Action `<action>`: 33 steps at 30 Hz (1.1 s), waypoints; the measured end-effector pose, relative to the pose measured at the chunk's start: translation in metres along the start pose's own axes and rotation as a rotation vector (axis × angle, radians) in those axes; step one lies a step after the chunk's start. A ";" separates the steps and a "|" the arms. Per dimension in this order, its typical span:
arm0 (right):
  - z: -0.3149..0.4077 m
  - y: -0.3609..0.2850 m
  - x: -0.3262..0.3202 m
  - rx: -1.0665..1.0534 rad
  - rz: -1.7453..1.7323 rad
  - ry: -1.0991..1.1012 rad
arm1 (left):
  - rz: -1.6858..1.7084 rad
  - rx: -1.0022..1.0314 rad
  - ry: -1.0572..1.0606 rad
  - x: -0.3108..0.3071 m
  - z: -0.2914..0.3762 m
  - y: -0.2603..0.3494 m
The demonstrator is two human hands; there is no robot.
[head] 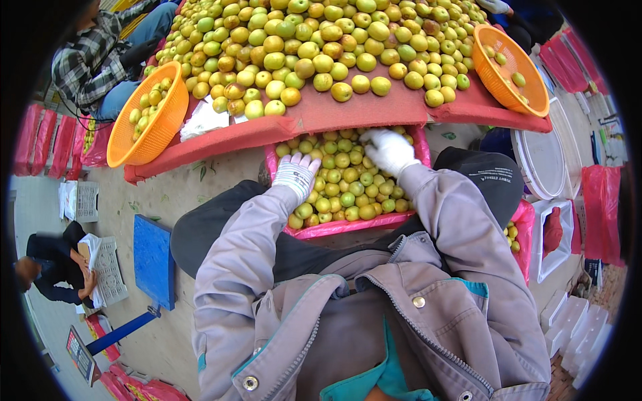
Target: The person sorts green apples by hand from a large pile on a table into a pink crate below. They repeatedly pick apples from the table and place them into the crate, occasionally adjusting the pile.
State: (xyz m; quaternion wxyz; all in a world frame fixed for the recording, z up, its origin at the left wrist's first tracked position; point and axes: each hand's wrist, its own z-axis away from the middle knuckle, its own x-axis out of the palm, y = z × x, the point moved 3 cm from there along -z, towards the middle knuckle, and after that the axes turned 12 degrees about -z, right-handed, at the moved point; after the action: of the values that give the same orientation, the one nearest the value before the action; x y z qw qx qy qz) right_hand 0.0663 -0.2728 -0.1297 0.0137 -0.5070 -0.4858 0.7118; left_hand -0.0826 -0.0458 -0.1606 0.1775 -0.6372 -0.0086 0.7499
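Observation:
A crate lined with pink plastic film (346, 227) stands between my knees, filled with yellow-green fruits (346, 174) that look like jujubes. My left hand (297, 174), in a striped white glove, lies back up on the fruits at the crate's left side; its fingers are spread slightly and nothing shows in them. At the far right part of the crate, my right hand (390, 152) in a white glove reaches down among the fruits. Its fingers bend over them, and their tips are partly hidden. Just beyond, the red cloth-covered table (361, 111) overhangs the crate's far edge.
A large heap of jujubes (311, 50) covers the table. Orange plastic baskets (173, 113) (531, 82) holding some fruit sit at its corners. A blue platform scale (153, 260) stands at left. Two people (90, 65) (55, 265) are at left; a gloved hand (494, 6) shows at top right.

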 end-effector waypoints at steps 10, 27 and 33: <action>-0.032 0.021 -0.005 0.179 0.321 -0.361 | 0.011 -0.040 -0.111 -0.012 -0.004 -0.003; 0.162 0.042 -0.378 0.212 -0.195 0.602 | 0.090 0.082 0.063 -0.025 -0.007 0.020; 0.256 0.291 -0.460 0.834 0.127 0.640 | 0.057 0.221 0.111 -0.029 -0.005 0.061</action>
State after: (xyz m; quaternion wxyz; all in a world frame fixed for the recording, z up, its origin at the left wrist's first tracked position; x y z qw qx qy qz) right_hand 0.2396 -0.8354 -0.0056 0.3186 -0.6789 -0.1010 0.6537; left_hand -0.0898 -0.1118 -0.1484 0.2253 -0.6544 0.1020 0.7146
